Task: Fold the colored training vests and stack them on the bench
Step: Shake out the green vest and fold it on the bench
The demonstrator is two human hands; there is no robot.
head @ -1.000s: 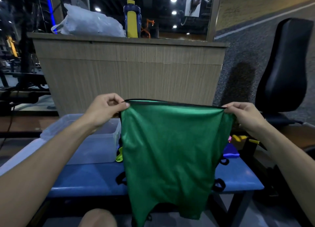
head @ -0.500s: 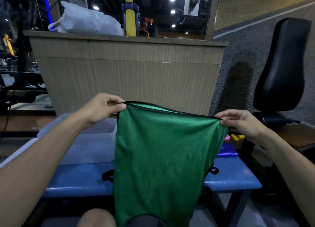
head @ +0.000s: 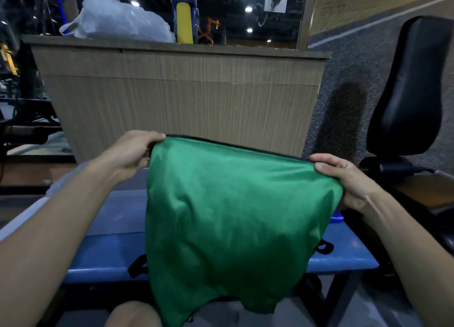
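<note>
Left hand: the left hand pinches the upper left corner of a shiny green fabric training vest with black edging, fingers curled over the hem and the thumb hidden behind the cloth.
Right hand: the right hand grips the upper right corner of the same vest, fingers bent along the top edge and thumb pressed on the near side.
Vest: held up in the air between the two hands, its top edge stretched and sloping down toward the right; the cloth hangs and billows in front of the blue padded bench, its lower edge dropping below the bench's front lip (near a bare knee at the bottom of the view).
Bench: black strap loops stick out from behind the vest on both sides, lying on the blue seat; a small patch of purple-blue fabric shows just under the right wrist, what it belongs to cannot be told.
Behind: a wood-grain counter stands beyond the bench, carrying a crumpled white plastic bag and, just beside it, an upright blue-and-yellow bottle.
Right side: a black padded seat back rises well apart from the bench.
</note>
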